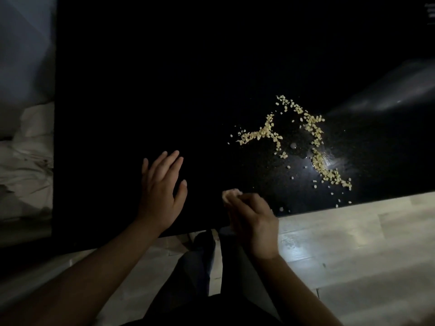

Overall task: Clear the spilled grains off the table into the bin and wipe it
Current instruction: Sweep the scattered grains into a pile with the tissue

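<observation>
Pale yellow grains lie in winding trails on the right part of the glossy black table, with several loose ones near its front edge. My left hand rests flat on the table, fingers spread, left of the grains and holding nothing. My right hand hovers at the table's front edge, its fingers curled around a small pale wad, perhaps a cloth or tissue. No bin is visible.
Light wooden floor shows below and right of the table. White crumpled fabric lies beside the table's left edge. My dark-clothed legs stand under the front edge. The room is dim.
</observation>
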`<state>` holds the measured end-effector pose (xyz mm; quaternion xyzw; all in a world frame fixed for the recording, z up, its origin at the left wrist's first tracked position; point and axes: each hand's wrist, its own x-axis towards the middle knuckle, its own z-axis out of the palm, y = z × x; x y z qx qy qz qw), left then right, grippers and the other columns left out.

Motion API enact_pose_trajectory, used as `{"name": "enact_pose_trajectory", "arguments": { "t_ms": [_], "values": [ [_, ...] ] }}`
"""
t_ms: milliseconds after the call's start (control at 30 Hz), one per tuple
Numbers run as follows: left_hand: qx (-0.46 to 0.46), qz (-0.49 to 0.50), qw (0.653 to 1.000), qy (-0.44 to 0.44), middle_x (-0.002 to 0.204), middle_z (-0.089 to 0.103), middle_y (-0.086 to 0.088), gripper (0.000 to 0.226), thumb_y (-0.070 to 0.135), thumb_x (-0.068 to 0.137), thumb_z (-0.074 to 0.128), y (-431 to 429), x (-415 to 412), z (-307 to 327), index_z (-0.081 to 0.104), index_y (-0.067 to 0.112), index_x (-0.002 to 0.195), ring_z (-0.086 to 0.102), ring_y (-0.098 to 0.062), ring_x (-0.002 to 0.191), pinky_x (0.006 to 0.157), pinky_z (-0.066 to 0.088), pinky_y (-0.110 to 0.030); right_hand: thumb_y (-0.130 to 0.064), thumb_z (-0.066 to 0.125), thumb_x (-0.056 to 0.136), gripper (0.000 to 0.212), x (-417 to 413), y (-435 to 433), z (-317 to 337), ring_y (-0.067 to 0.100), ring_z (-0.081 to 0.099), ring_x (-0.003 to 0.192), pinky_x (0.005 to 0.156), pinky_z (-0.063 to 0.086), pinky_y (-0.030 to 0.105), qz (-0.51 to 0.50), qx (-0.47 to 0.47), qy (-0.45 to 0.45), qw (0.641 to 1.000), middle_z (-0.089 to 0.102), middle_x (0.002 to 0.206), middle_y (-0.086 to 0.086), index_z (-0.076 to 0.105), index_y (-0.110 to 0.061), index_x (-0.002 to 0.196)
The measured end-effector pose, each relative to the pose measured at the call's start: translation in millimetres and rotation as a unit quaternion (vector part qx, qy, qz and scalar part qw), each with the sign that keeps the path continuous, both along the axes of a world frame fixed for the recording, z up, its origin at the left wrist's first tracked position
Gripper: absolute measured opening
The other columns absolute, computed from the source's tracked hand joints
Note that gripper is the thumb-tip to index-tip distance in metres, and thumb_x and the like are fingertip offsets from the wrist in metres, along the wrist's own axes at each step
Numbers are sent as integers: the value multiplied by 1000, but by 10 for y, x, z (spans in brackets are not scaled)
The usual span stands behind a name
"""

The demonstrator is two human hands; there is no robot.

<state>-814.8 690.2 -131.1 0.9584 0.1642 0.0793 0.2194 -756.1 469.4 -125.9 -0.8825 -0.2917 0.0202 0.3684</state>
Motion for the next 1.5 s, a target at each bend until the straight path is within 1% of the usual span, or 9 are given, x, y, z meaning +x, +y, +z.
{"name": "enact_pose_trajectory", "arguments": {
  "t_ms": [200,467,667,767,900,1033,1167,1333,1500],
  "values": [
    [-12,-8,1000,-7,143,46,-11,51,31,94,38,-77,68,25,51,2,134,30,-26,138,114,16,-58,-21,71,88,31,735,-508,-51,13,63,79,64,57,38,-134,-14,9,991,62,100,-5,69,-25,118],
    [1,22,1000,-9,143,46,-11,52,32,93,37,59,193,31,51,3,134,31,-25,138,115,15,-56,-12,68,91,21,580,452,119,6,58,82,74,46,9,-12,54,-16,998,61,97,5,72,-13,111],
    [8,59,998,4,146,43,-9,56,35,91,34,262,183,49,48,5,137,28,-25,140,117,11,-53,-28,61,95,23,622,841,-99,19,62,83,60,54,34,16,7,-55,998,64,97,4,71,-18,114],
    [0,67,998,6,147,41,-8,57,36,92,32,317,199,68,46,6,138,26,-23,141,118,9,-51,-26,65,92,21,957,590,-73,18,63,78,60,54,29,-62,-10,-60,996,65,94,4,72,-18,110],
    [-18,78,997,5,149,38,-5,58,37,92,31,335,258,72,44,7,140,23,-19,142,118,8,-51,-21,70,89,21,1373,221,79,-15,55,77,67,50,9,-222,-4,19,975,57,91,-12,73,-12,108],
    [-15,79,997,1,149,39,-6,56,36,92,33,332,311,34,45,7,139,24,-20,142,118,9,-51,-22,69,91,21,1241,442,201,0,56,68,60,46,7,-150,32,13,988,58,98,-3,73,-15,110],
    [4,89,996,5,148,40,-7,56,36,93,33,396,336,25,45,7,139,25,-20,141,118,10,-50,-23,66,94,20,995,1087,113,13,63,76,66,55,28,-41,61,11,997,60,96,-1,72,-19,112],
    [14,87,996,5,148,39,-9,56,35,94,32,512,327,34,44,5,139,26,-23,141,116,12,-54,-30,61,95,20,1080,1262,-30,17,63,80,63,55,33,2,15,-40,999,63,95,0,72,-20,109],
    [-18,93,996,-7,149,38,-8,57,38,95,29,574,382,37,43,6,140,24,-23,142,117,11,-54,-32,61,92,28,1614,623,-20,20,64,82,65,59,38,-148,-25,-44,988,66,104,4,71,-20,115]
  ]
}}
